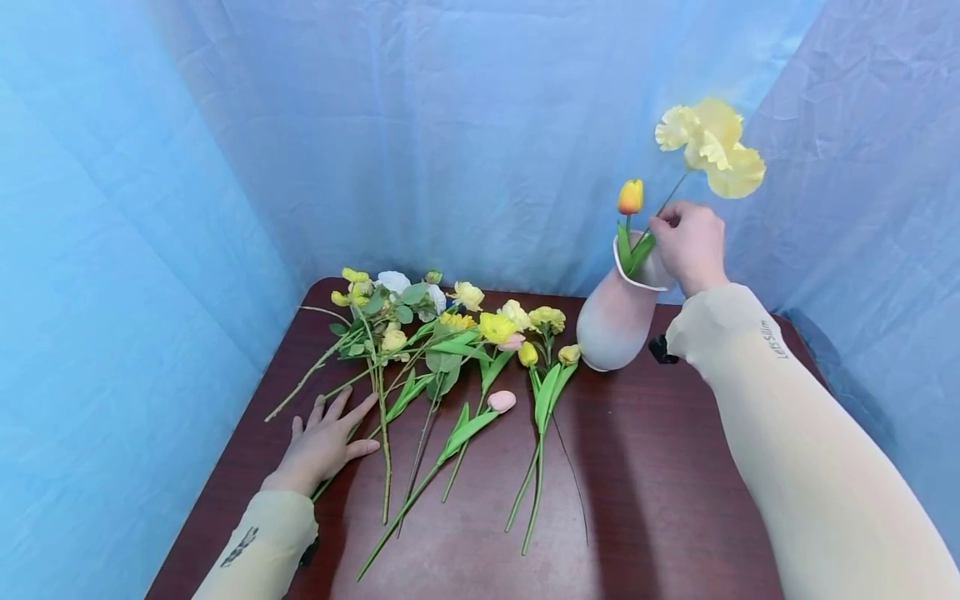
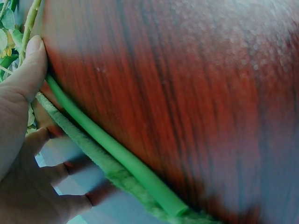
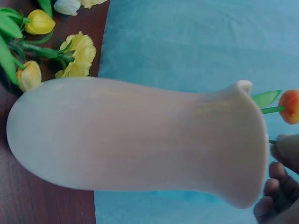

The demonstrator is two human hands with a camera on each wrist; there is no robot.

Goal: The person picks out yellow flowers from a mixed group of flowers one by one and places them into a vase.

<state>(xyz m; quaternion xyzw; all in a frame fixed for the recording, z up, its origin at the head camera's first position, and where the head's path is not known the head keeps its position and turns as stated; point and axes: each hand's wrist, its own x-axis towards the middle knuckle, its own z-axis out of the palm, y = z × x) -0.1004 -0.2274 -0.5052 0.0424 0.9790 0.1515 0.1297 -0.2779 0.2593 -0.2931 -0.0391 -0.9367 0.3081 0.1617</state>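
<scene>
At the mouth of the pink-and-white vase (image 1: 619, 321), my right hand (image 1: 692, 242) pinches the thin stem of a large yellow flower (image 1: 714, 146) with ruffled petals. Its lower stem is hidden by the vase wall. An orange-yellow tulip (image 1: 631, 197) with green leaves stands in the vase beside that stem. In the right wrist view the fingertips (image 3: 285, 147) sit just beyond the vase rim. My left hand (image 1: 322, 446) rests on the table with fingers spread, over green stems (image 2: 117, 154) that run beneath it. Its thumb lies near another stem in the left wrist view.
Several artificial flowers lie across the dark red table (image 1: 660, 467). Among them are white and yellow blooms (image 1: 392, 283), a pink tulip (image 1: 501, 402) and yellow tulips (image 1: 528, 354) with long stems pointing toward the front. Blue cloth (image 1: 480, 150) hangs behind and at the sides.
</scene>
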